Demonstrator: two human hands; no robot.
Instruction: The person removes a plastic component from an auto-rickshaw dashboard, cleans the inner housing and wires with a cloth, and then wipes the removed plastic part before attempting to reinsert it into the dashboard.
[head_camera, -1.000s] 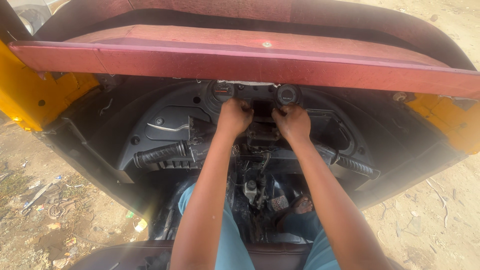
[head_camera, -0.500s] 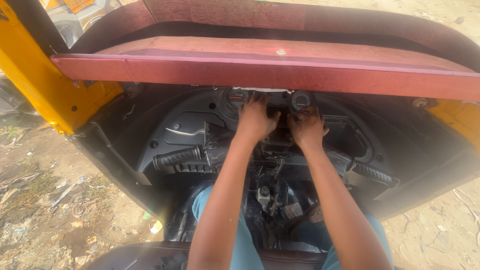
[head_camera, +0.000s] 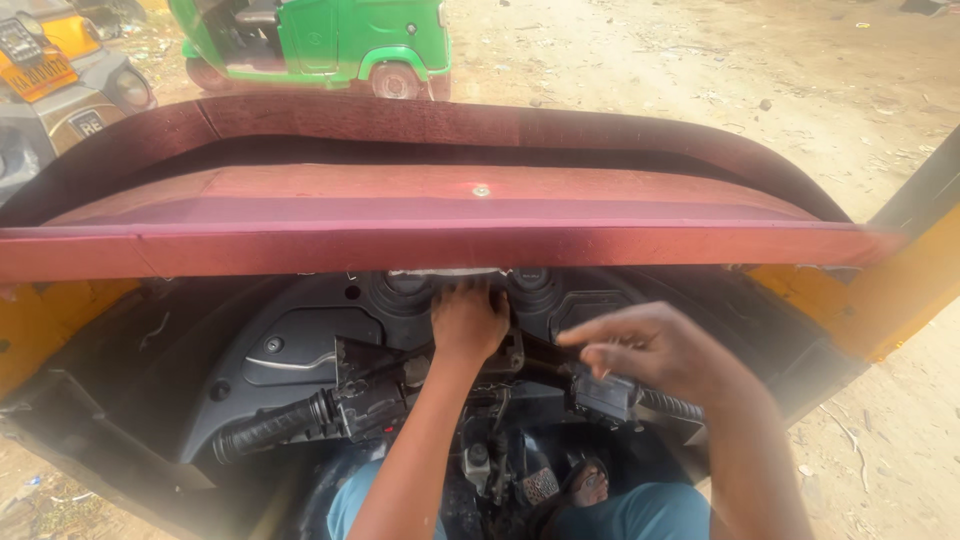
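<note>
Your left hand (head_camera: 468, 322) pressed closed against dashboard centre (head_camera: 455, 285), just under red shelf (head_camera: 480, 215), steadying part there. Your right hand (head_camera: 655, 350) hovers loose, open, above right handlebar grip (head_camera: 668, 403), holding nothing.

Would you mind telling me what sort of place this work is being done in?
Probably an open-air repair yard for three-wheeled taxis. The ground is bare dirt, a green three-wheeler is parked ahead, and the left hand reaches under a dark red dashboard shelf above a handlebar.
</note>
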